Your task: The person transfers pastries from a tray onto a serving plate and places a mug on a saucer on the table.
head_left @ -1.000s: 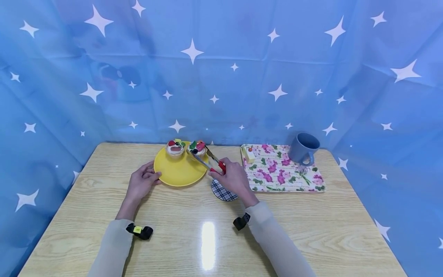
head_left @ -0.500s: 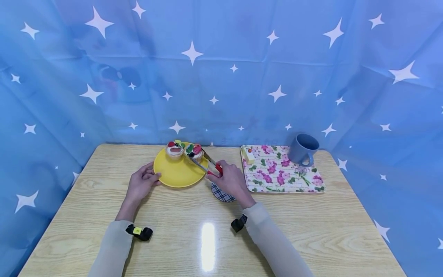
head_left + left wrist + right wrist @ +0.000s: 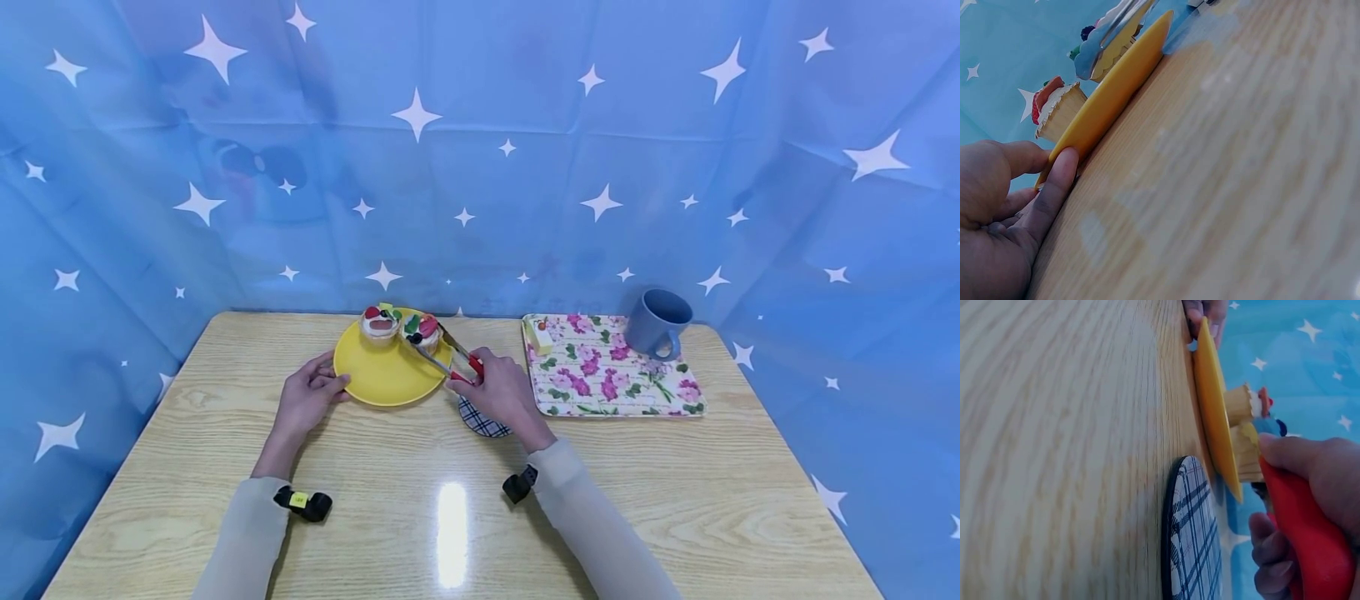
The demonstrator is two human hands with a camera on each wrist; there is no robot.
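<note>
My left hand [image 3: 309, 393] pinches the near left rim of a yellow plate [image 3: 382, 379], thumb on one face and fingers on the other, as the left wrist view shows. Two fruit-topped cupcakes stand side by side at the plate's back. My right hand [image 3: 504, 389] grips red-handled metal tongs [image 3: 1310, 531], whose tips lie on either side of the right cupcake [image 3: 422, 332]. Close beside it is the left cupcake [image 3: 378, 325], with red berries and white cream.
A plaid round coaster [image 3: 483, 418] lies partly under my right hand. To the right, a floral tray [image 3: 600, 392] bears a small cake piece [image 3: 538, 337] and a blue mug [image 3: 658, 321]. A blue starry curtain [image 3: 480, 167] hangs behind the table [image 3: 375, 500].
The tongs and the right cupcake have shifted slightly left, up against the other cupcake. My left hand and the plate have stayed in place.
</note>
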